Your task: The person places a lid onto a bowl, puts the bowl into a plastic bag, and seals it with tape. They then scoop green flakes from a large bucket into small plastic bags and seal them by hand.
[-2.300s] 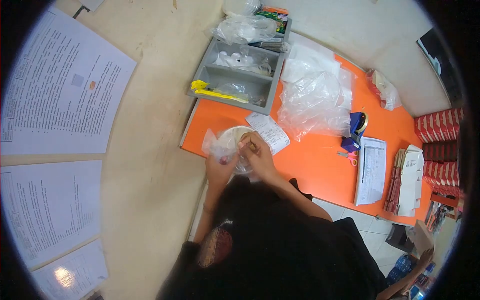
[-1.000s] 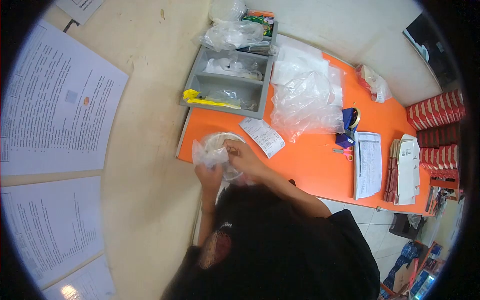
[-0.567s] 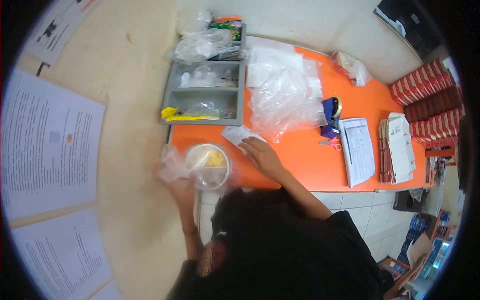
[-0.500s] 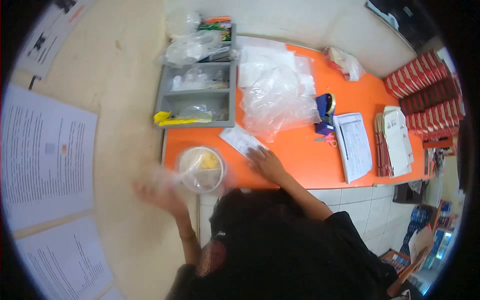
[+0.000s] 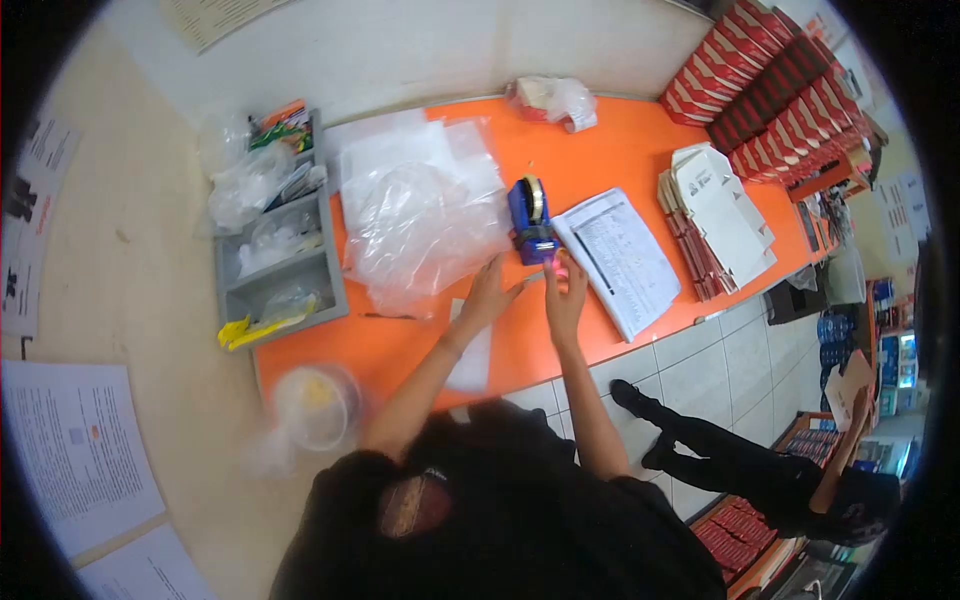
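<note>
My right hand (image 5: 566, 290) has its fingers closed around the pink handles of the scissors (image 5: 556, 265), just in front of the blue tape dispenser (image 5: 533, 225). My left hand (image 5: 484, 298) is open with fingers apart, between the clear plastic bags (image 5: 425, 230) and the dispenser, holding nothing. Beneath my left wrist lies a white paper slip (image 5: 472, 362), partly hidden. A round tub (image 5: 318, 410) with something yellow inside sits in a clear bag at the table's left front corner, away from both hands.
A grey divided tray (image 5: 335, 290) holds bags and packets at the left. An open notebook (image 5: 625, 260), flat cartons (image 5: 715, 215) and stacked red boxes (image 5: 735, 60) are to the right. Another person (image 5: 780, 480) stands beyond the table, holding a carton.
My left hand has left the bagged tub and moved right over the table. My right hand has gone from the paper slip to the scissors. The view has turned.
</note>
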{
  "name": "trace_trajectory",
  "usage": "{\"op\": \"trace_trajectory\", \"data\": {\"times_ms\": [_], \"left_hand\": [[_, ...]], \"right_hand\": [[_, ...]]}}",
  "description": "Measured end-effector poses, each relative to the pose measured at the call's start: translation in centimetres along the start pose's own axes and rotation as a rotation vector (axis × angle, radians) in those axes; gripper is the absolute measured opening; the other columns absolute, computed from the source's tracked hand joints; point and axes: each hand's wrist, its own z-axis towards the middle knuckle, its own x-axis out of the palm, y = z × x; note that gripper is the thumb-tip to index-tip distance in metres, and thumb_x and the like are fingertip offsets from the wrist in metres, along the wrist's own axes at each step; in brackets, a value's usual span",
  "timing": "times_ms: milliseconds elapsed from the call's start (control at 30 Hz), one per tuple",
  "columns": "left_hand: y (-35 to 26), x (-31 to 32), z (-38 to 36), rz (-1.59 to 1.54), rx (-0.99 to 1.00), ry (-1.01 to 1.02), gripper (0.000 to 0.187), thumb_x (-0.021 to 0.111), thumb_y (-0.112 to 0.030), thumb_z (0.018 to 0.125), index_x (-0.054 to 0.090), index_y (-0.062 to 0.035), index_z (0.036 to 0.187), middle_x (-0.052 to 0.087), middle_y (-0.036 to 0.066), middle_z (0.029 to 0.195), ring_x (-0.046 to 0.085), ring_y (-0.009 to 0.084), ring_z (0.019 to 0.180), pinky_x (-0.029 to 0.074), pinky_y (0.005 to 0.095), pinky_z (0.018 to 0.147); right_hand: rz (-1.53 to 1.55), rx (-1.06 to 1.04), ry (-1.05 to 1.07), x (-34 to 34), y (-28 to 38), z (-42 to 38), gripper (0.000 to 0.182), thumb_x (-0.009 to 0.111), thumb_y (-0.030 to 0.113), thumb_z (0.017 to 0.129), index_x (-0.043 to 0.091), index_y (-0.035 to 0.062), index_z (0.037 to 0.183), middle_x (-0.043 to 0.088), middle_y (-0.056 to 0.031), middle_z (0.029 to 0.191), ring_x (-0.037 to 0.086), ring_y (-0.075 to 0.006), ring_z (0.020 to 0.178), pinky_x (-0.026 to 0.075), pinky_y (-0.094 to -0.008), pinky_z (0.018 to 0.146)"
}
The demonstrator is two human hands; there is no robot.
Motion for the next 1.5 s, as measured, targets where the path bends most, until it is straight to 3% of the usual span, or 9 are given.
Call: {"op": "trace_trajectory", "data": {"times_ms": [167,333,533,733,800,1000,1133,1400,1500], "left_hand": [[-0.9,5.6,6.0,0.004,-0.185,-0.111,0.115,0.082,-0.022,0.071,0.001,0.0036,0.147,0.037,0.028,0.14,0.045,0.0418,0.123,0.042,0.0457,0.1],[-0.4,7.3,5.3,0.019,-0.155,-0.116,0.111,0.082,-0.021,0.072,0.005,0.005,0.147,0.035,0.03,0.139,0.04,0.0427,0.126,0.041,0.0463,0.102],[-1.0,8.0,5.5,-0.122,-0.226,-0.208,0.101,0.08,-0.021,0.075,0.012,0.0052,0.146,0.035,0.03,0.139,0.041,0.0416,0.126,0.039,0.0443,0.103],[-2.8,7.7,2.9,0.043,-0.477,-0.227,0.073,0.074,-0.028,0.081,0.041,0.0062,0.136,0.055,0.024,0.125,0.053,0.0306,0.119,0.045,0.0365,0.094],[-3.7,7.2,2.2,-0.586,-0.58,-0.171,0.043,0.068,-0.029,0.086,0.065,0.0033,0.114,0.07,0.016,0.098,0.067,0.0214,0.096,0.05,0.0318,0.083],[1.3,10.2,3.0,-0.38,-0.44,-0.133,0.026,0.064,-0.018,0.092,0.069,0.0062,0.099,0.072,0.012,0.085,0.069,0.0123,0.074,0.054,0.022,0.069],[1.1,10.3,3.1,-0.309,-0.471,-0.201,0.026,0.067,-0.029,0.086,0.075,-0.0066,0.095,0.073,0.011,0.082,0.07,0.0179,0.073,0.053,0.0309,0.066],[-1.8,5.7,4.4,0.027,-0.647,0.188,0.031,0.07,-0.031,0.084,0.073,-0.0034,0.098,0.073,0.01,0.088,0.071,0.0158,0.08,0.054,0.0269,0.072],[-2.0,3.4,1.0,-0.294,-0.364,-0.295,0.026,0.07,-0.027,0.084,0.074,-0.004,0.096,0.073,0.012,0.084,0.07,0.0182,0.077,0.054,0.0291,0.071]], "right_hand": [[0.012,0.308,0.259,3.3,-5.5,9.2,0.03,0.07,0.03,0.084,0.071,0.0001,0.082,0.062,-0.012,0.075,0.056,-0.0158,0.072,0.045,-0.0313,0.067],[0.627,0.362,0.216,-2.5,0.0,4.1,0.022,0.068,0.019,0.086,0.066,-0.0012,0.077,0.061,-0.0014,0.075,0.055,-0.0106,0.075,0.041,-0.0272,0.071],[0.772,1.038,-0.033,-15.8,0.3,-11.5,0.015,0.065,0.017,0.089,0.059,0.0087,0.078,0.05,0.0019,0.079,0.043,-0.0086,0.076,0.034,-0.0267,0.069],[0.664,1.025,0.065,-15.6,-2.3,-10.7,0.012,0.063,0.017,0.086,0.057,0.0099,0.078,0.049,0.0022,0.076,0.046,-0.0088,0.072,0.036,-0.0259,0.068],[0.622,1.042,0.106,-15.5,-3.0,-10.7,0.012,0.063,0.017,0.086,0.059,0.0087,0.078,0.05,0.0015,0.076,0.046,-0.0088,0.071,0.037,-0.0255,0.066],[0.402,0.847,0.172,-15.9,-4.7,-10.0,0.015,0.062,0.017,0.087,0.06,0.0062,0.077,0.054,0.0006,0.077,0.045,-0.0081,0.069,0.038,-0.0249,0.063],[0.408,0.75,0.119,-15.4,-5.8,-9.4,0.021,0.06,0.016,0.089,0.058,0.0024,0.073,0.055,-0.0025,0.075,0.047,-0.0094,0.069,0.037,-0.0249,0.061],[0.423,0.713,0.267,-16.3,-5.0,-9.5,0.022,0.058,0.019,0.091,0.058,0.0024,0.076,0.055,-0.0028,0.074,0.047,-0.009,0.067,0.037,-0.0251,0.059],[0.489,0.742,0.303,-16.9,-4.8,-9.5,0.018,0.058,0.014,0.09,0.058,0.0023,0.076,0.055,-0.0021,0.075,0.046,-0.0087,0.066,0.037,-0.0247,0.06]]}}
